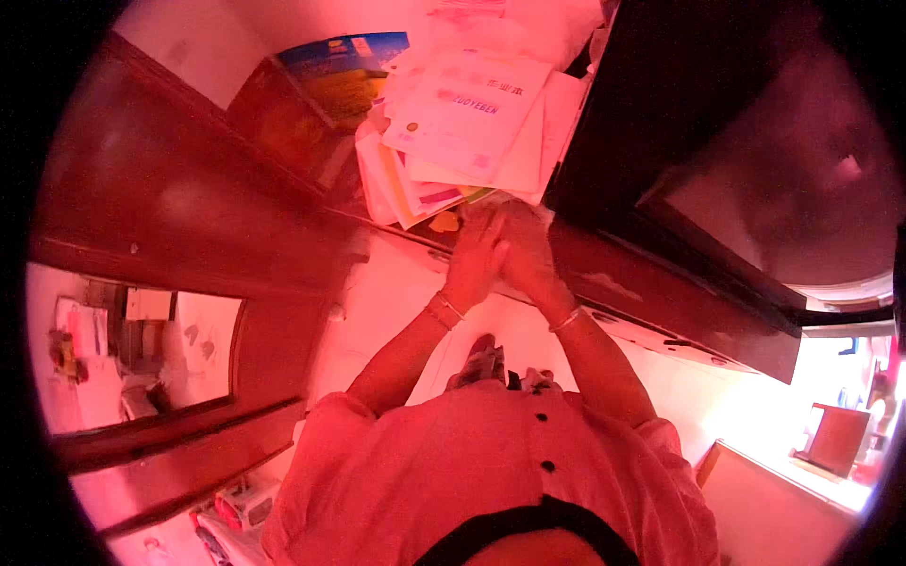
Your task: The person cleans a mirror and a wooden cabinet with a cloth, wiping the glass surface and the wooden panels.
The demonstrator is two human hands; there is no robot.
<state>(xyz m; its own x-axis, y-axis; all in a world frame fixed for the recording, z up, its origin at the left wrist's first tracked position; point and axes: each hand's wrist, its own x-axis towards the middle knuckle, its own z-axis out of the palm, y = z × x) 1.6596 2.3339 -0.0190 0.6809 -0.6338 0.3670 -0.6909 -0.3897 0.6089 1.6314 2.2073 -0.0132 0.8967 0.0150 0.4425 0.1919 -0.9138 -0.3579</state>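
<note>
My left hand and my right hand are side by side, touching, at the near edge of a cabinet top. Both look closed, with the fingers bent inward. A pale, thin edge shows beside my right fingers; what they grip is mostly hidden. Just beyond them lies an untidy stack of papers and booklets, topped by a white exercise book. A small orange-yellow piece lies left of my left fingers.
A colourful picture-covered box or board stands behind the stack at left. On the right is a large dark screen. The brown wooden cabinet edge runs below it. A framed mirror is at left, and a brown box stands far right.
</note>
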